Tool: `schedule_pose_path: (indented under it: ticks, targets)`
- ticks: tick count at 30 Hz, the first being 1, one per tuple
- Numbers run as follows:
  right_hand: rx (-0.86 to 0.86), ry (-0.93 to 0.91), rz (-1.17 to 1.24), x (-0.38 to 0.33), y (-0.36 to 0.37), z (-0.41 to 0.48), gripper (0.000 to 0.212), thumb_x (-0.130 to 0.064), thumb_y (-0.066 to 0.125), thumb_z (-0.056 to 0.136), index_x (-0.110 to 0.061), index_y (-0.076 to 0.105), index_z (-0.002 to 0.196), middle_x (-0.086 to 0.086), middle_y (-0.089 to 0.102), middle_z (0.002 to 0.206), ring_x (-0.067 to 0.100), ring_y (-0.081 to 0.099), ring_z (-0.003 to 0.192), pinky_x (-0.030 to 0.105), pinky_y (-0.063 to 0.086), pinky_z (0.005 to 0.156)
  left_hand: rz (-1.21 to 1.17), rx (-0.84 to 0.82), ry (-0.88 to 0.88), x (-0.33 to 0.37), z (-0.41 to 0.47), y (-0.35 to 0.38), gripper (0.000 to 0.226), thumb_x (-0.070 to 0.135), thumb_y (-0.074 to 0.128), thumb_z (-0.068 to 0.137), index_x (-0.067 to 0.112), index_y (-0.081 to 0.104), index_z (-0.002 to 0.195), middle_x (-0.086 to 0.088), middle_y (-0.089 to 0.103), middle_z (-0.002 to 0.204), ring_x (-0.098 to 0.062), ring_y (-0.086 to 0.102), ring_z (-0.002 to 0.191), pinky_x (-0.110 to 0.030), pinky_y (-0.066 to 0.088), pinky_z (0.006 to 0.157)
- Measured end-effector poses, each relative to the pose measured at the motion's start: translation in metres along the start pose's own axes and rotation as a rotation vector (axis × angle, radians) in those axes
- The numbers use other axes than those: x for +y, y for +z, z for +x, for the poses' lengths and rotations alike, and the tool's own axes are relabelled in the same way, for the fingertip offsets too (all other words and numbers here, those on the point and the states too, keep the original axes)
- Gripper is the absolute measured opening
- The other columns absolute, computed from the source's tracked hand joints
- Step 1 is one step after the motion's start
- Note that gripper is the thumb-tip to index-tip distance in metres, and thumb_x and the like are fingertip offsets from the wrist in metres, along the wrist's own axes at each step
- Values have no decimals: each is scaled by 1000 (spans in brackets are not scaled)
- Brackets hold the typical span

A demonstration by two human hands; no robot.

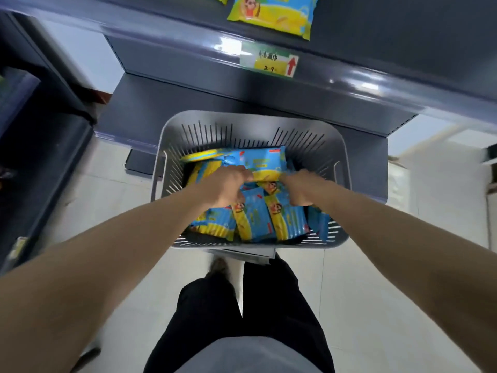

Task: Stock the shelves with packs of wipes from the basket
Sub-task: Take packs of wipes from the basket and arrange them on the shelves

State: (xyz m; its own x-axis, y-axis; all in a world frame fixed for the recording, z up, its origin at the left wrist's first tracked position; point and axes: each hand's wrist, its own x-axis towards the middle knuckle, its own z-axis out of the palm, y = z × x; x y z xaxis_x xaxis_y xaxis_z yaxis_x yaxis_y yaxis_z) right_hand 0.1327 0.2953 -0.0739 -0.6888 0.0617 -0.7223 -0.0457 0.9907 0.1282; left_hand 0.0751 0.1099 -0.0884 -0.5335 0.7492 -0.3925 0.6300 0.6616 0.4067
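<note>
A grey slotted basket [317,135] stands on the floor in front of the dark shelf unit, filled with several blue-and-yellow packs of wipes [255,222]. Both my hands are down inside it. My left hand [226,187] and my right hand [301,188] grip the near edge of one flat pack [262,161] lying on top at the far side of the basket. Another pack of wipes [271,17] lies on the upper shelf [161,36], above a price tag [269,61].
A lower shelf [188,103] juts out just beyond the basket. Another dark shelf unit [40,144] stands at the left. My legs in black trousers [242,305] are right behind the basket on a pale tiled floor.
</note>
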Motion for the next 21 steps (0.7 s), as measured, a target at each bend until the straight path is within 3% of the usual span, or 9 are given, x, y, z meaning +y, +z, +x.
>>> schedule_pose_path:
  ticks: [3, 7, 11, 18, 21]
  targets:
    - [-58, 34, 9, 5, 13, 8, 61, -20, 64, 85, -12, 34, 138, 15, 55, 120, 33, 53, 106, 35, 44, 77, -6, -74, -26, 3, 13, 14, 59, 22, 67, 84, 12, 41, 135, -10, 41, 140, -28, 45, 123, -38, 39, 101]
    - [-119, 88, 93, 14, 24, 15, 76, -32, 74, 77, -10, 36, 138, 13, 55, 127, 32, 55, 111, 39, 50, 90, 4, -164, -61, 5, 32, 33, 69, 24, 70, 82, 9, 34, 138, -14, 36, 143, -31, 39, 129, -37, 38, 100]
    - [-40, 73, 162, 18, 28, 15, 52, -31, 74, 77, -6, 55, 118, 13, 62, 114, 31, 60, 102, 34, 52, 81, 3, -160, -101, 9, 43, 48, 75, 22, 75, 76, 10, 34, 138, -14, 47, 136, -32, 46, 121, -39, 43, 96]
    - [-123, -68, 392, 16, 21, 7, 40, -21, 69, 82, -4, 57, 115, 8, 56, 104, 23, 53, 91, 27, 41, 67, -12, -263, -103, 16, 43, 35, 40, 28, 74, 77, 8, 63, 109, -10, 65, 110, -26, 60, 96, -29, 44, 69]
    - [-118, -108, 489, 23, 5, -3, 38, -19, 66, 82, -9, 53, 117, 3, 51, 99, 20, 50, 87, 25, 35, 56, -111, -242, -133, 12, 32, 9, 44, 22, 72, 78, 9, 58, 118, -6, 58, 119, -23, 58, 98, -31, 48, 77]
